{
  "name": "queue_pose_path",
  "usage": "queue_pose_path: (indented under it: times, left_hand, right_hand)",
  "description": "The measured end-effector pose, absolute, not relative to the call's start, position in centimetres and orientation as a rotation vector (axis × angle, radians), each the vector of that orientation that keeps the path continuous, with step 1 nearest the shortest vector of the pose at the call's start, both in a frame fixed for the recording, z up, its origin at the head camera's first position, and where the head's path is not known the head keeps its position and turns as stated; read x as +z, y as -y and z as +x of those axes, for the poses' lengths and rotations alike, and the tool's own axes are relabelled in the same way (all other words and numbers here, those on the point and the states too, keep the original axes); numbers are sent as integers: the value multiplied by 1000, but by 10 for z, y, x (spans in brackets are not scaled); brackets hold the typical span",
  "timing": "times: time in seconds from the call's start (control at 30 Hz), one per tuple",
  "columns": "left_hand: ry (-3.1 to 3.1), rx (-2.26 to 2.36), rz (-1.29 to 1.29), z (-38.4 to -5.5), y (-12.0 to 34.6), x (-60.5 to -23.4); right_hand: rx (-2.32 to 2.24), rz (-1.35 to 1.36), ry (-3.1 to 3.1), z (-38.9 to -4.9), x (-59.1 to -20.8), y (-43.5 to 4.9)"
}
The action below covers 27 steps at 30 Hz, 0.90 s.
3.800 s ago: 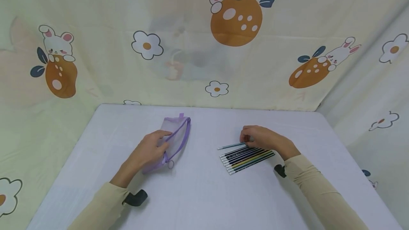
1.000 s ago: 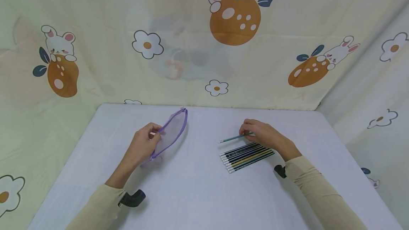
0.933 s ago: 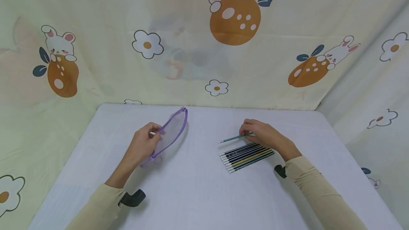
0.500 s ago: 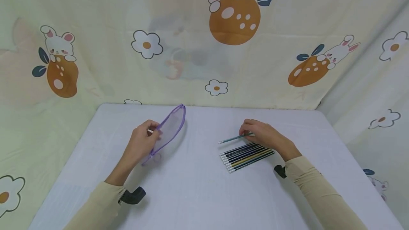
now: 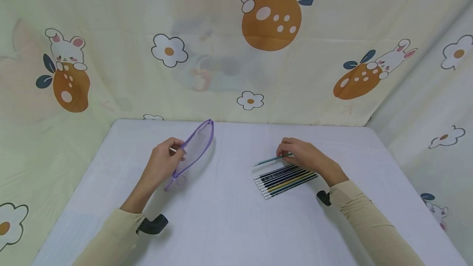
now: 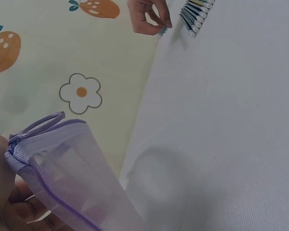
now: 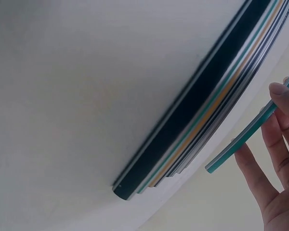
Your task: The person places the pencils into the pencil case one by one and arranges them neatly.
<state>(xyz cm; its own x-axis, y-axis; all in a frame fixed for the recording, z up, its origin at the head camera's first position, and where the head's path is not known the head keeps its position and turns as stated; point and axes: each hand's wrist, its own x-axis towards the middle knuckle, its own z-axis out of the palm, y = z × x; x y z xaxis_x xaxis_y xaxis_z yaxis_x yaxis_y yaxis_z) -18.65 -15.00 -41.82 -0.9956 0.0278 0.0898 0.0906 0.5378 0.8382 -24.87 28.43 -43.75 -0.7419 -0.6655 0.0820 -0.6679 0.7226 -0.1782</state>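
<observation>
On the left of the table, my left hand [image 5: 161, 162] grips a purple mesh zipper pouch [image 5: 197, 146] by one side, thumb and fingers curled on its edge. The pouch is tilted, its unzipped mouth spread toward the right; a ring dangles at its near end. My right hand [image 5: 304, 156] pinches a teal pencil [image 5: 267, 161] above the table, its white eraser end pointing left. Just below that hand lies a slanted row of pencils [image 5: 282, 182], mostly dark with a yellow one among them. In the right wrist view, thumb and fingertips hold the teal pencil [image 7: 245, 137] apart from the row.
A white-covered table [image 5: 229, 225] carries everything. Behind it hangs a cream curtain [image 5: 129, 77] printed with rabbits, fruit and flowers, and another printed curtain [image 5: 425, 106] hangs at the right. A black strap piece [image 5: 153, 225] sticks out from the left wrist.
The pouch, lying flat at first, has been raised and tilted by my left hand, and its mouth spread wider. My right hand has lifted the teal pencil away from the row and now stays still.
</observation>
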Motion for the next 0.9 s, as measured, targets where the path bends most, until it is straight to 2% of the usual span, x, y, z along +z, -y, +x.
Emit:
queue_pose_path:
  times: [0.9]
  left_hand:
    - [2692,-1437,-59,-185,148,-417]
  right_hand:
    - [397,1140,2935,-253,-440,-281]
